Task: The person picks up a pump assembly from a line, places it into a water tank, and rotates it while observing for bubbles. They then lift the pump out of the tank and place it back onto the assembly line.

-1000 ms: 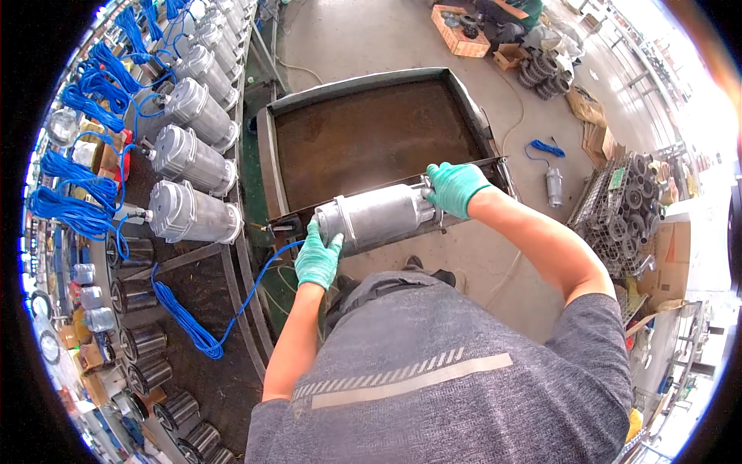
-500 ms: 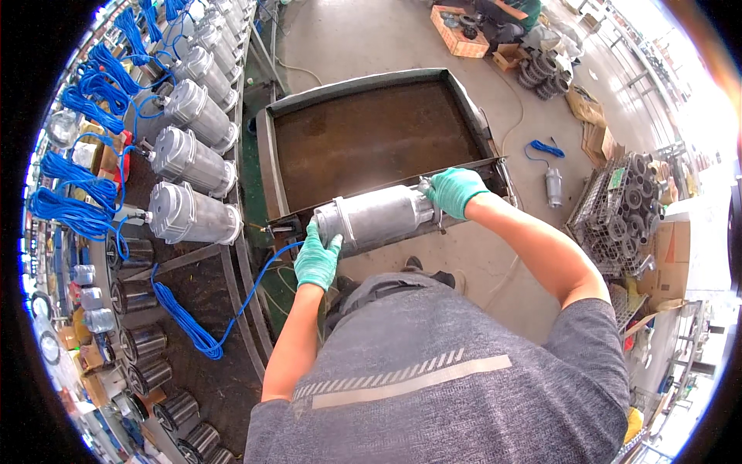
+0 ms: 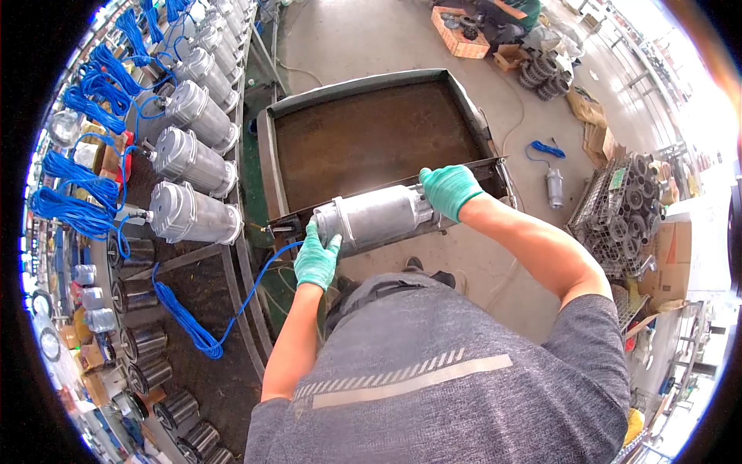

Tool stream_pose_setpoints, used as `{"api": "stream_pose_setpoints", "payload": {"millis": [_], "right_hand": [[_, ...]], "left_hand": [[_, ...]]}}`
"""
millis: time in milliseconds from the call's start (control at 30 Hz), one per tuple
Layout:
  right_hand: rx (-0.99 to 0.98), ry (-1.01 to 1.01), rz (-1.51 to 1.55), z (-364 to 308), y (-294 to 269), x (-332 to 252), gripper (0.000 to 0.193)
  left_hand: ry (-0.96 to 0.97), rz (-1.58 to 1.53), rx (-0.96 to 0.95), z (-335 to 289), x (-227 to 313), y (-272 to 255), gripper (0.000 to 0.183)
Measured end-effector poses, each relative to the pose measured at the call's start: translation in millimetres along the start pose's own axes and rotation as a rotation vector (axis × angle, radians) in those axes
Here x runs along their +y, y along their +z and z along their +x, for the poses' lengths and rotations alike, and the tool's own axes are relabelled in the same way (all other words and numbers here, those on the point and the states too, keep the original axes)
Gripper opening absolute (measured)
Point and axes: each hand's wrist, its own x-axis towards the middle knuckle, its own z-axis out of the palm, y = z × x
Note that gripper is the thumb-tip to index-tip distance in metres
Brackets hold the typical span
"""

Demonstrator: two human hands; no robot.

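A grey metal pump motor (image 3: 377,217) lies on its side across the near edge of a shallow metal tank. My left hand (image 3: 315,259), in a green glove, grips its left end, with the thumb against the lower side. At the other end, by the prongs of the housing, my gloved right hand (image 3: 453,190) has its fingers curled closed; what is inside them is hidden. A blue cable (image 3: 259,282) runs from the motor's left end to a bundled coil (image 3: 189,321) on the dark bench.
The tank (image 3: 267,155) holds brownish liquid or residue. Several similar motors (image 3: 195,214) with blue cable coils line the left bench, above dark rotors (image 3: 143,342). Another motor (image 3: 554,188) stands on the floor at right, near a wire basket (image 3: 599,209) of parts. A person (image 3: 514,15) sits far off.
My right hand has turned and shifted slightly up and left at the motor's right end, covering the small metal piece seen there before. My left hand and the motor stay nearly still.
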Motion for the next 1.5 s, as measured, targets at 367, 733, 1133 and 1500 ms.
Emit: {"api": "stream_pose_setpoints", "payload": {"millis": [367, 733, 1133, 1500], "right_hand": [[0.24, -0.627, -0.187, 2, 11, 39, 0.022], [0.125, 0.089, 0.263, 17, 28, 9, 0.039], [0.146, -0.557, -0.266, -1, -13, 32, 0.011], [-0.004, -0.012, 0.359, 16, 35, 8, 0.034]], "left_hand": [[-0.003, -0.004, -0.01, 3, 1, 2, 0.081], [0.024, -0.041, 0.023, 2, -6, 7, 0.082], [0.008, 0.016, -0.011, 5, -14, 4, 0.087], [0.077, -0.026, 0.059, 2, -13, 7, 0.079]]}}
